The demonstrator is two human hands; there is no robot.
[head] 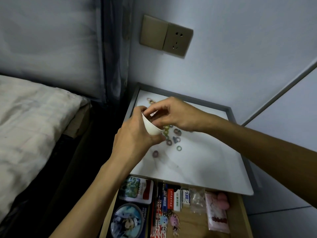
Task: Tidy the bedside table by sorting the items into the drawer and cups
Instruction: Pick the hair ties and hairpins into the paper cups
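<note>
Left hand (135, 134) wrapped around tilted white cup (151, 125); right hand (173, 114) arched over its mouth, fingertips pinched, contents unclear.

The counter (205, 162) is a white top with a raised grey rim, set against the wall beside the bed. Small coloured hair rings (173, 137) lie scattered on its middle, one purple ring (155, 153) apart nearer the front, and a few more rings (151, 100) by the back left corner.

A smooth matt white tabletop (197, 162) sits over a bare wood drawer (244, 215), beside rumpled cloth bedding (29, 121).
</note>
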